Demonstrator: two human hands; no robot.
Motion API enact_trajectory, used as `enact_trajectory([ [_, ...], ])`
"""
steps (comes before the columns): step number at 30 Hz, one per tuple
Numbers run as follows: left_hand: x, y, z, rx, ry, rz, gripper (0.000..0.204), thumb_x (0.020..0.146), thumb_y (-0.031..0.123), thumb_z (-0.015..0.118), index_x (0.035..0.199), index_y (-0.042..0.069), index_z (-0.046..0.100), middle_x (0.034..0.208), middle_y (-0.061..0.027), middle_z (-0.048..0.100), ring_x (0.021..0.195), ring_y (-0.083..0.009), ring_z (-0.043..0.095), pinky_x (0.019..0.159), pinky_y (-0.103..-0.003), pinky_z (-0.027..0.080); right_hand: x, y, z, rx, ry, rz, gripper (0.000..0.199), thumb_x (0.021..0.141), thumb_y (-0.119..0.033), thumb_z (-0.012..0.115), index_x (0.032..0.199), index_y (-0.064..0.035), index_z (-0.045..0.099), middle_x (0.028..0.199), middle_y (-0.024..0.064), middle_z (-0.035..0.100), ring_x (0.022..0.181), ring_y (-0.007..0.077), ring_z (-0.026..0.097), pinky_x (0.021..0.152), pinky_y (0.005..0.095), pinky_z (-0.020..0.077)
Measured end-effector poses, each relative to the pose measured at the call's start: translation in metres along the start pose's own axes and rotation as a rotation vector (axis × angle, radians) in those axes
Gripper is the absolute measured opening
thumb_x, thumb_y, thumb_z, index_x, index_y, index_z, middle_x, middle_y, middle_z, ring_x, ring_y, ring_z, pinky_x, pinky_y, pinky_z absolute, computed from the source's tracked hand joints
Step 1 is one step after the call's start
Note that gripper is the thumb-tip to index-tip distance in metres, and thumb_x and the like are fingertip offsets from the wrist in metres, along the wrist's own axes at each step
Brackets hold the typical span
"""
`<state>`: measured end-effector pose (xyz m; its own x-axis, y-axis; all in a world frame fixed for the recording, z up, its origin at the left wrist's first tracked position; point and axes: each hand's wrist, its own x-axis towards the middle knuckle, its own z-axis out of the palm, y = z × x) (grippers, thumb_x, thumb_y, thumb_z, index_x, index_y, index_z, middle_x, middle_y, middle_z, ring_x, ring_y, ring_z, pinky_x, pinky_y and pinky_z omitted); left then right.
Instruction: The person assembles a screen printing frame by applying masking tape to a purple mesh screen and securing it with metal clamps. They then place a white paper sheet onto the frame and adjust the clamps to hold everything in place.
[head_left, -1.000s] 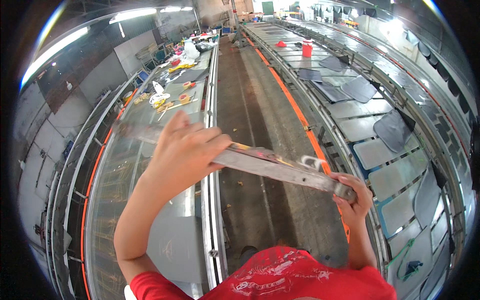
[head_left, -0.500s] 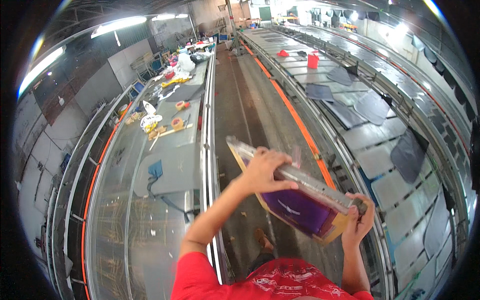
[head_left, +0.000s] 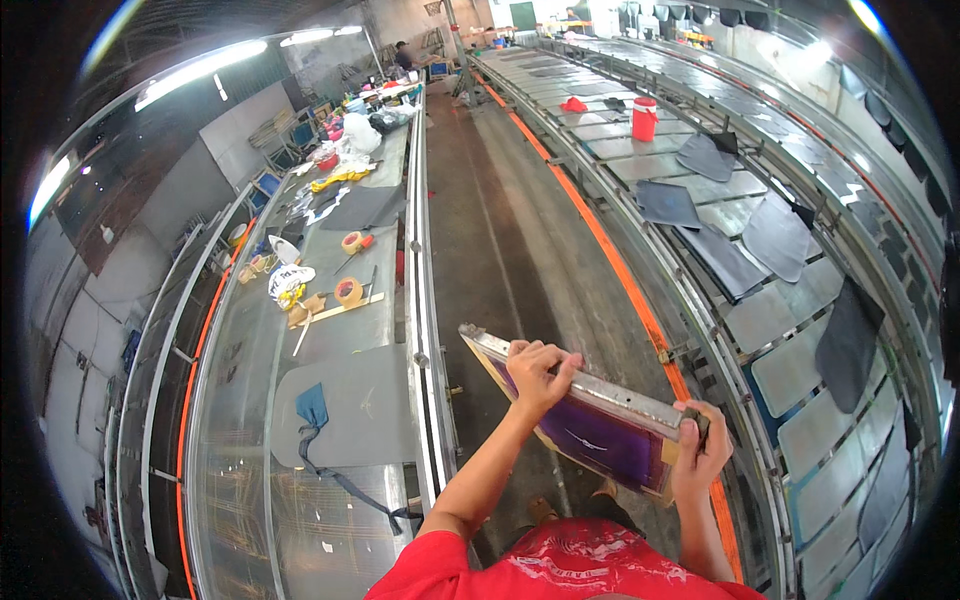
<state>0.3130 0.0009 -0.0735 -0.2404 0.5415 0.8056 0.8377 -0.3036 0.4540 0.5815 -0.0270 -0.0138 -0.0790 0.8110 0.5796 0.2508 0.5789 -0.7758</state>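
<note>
Left hand (head_left: 540,368) and right hand (head_left: 700,450) each closed around opposite ends of the tilted printing screen frame (head_left: 590,425)

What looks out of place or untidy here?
The left table is cluttered: tape rolls, bags and scraps lie scattered, and a blue cloth trails a strap. Both hands hold the frame tilted.

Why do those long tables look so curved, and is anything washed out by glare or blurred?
Head view: the fisheye lens bends the long tables toward the dark round rim; the ceiling strip lights blow out to white, and glare washes the far right corner; the hands, left hand and right hand, on the printing frame look sharp.
</note>
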Motion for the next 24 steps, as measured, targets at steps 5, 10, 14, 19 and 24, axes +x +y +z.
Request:
enact_trajectory([
  [5, 0.049, -0.056, 0.031, 0.019, 0.018, -0.007, 0.027, 0.080, 0.019, 0.067, 0.055, 0.011, 0.060, 0.051, -0.0037, 0.053, 0.049, -0.0215, 0.047, 0.061, -0.034, 0.033, 0.053, 0.032, 0.049, 0.137, 0.019, -0.128, 0.017, 0.092, -0.009, 0.058, 0.105, 0.0014, 0.061, 0.091, 0.0119, 0.070, 0.071, 0.0113, 0.060, 0.065, 0.0247, 0.0450],
  [10, 0.113, -0.116, 0.061, 0.039, 0.050, 0.121, 0.028, 0.081, 0.018, 0.065, 0.055, 0.010, 0.059, 0.052, -0.0033, 0.055, 0.049, -0.0222, 0.049, 0.061, -0.035, 0.035, 0.120, 0.071, 0.096, 0.149, 0.015, -0.094, 0.017, 0.094, -0.010, 0.057, 0.105, 0.0018, 0.061, 0.091, 0.0109, 0.069, 0.065, 0.0098, 0.052, 0.062, 0.0239, 0.0423],
  [14, 0.173, -0.155, 0.091, 0.076, 0.068, 0.119, 0.030, 0.082, 0.021, 0.063, 0.054, 0.011, 0.059, 0.053, -0.0020, 0.055, 0.050, -0.0230, 0.049, 0.062, -0.036, 0.035, 0.175, 0.099, 0.127, 0.238, 0.017, -0.066, 0.018, 0.093, -0.011, 0.058, 0.105, 0.0021, 0.061, 0.092, 0.0123, 0.070, 0.069, 0.0123, 0.056, 0.065, 0.0250, 0.0442],
  [19, 0.221, -0.190, 0.099, 0.072, 0.111, 0.211, 0.033, 0.087, 0.021, 0.053, 0.057, 0.011, 0.060, 0.056, -0.0037, 0.059, 0.052, -0.0231, 0.051, 0.064, -0.036, 0.036, 0.230, 0.123, 0.171, 0.281, 0.044, -0.205, 0.019, 0.091, -0.009, 0.060, 0.105, 0.0027, 0.061, 0.096, 0.0143, 0.071, 0.077, 0.0166, 0.062, 0.072, 0.0278, 0.0475],
  [24, 0.265, -0.232, 0.108, 0.106, 0.128, 0.202, 0.036, 0.088, 0.024, 0.050, 0.057, 0.010, 0.060, 0.058, -0.0043, 0.060, 0.053, -0.0238, 0.051, 0.065, -0.036, 0.037, 0.279, 0.130, 0.204, 0.291, -0.002, -0.122, 0.019, 0.090, -0.006, 0.059, 0.106, 0.0030, 0.060, 0.097, 0.0152, 0.070, 0.079, 0.0181, 0.062, 0.074, 0.0285, 0.0478],
])
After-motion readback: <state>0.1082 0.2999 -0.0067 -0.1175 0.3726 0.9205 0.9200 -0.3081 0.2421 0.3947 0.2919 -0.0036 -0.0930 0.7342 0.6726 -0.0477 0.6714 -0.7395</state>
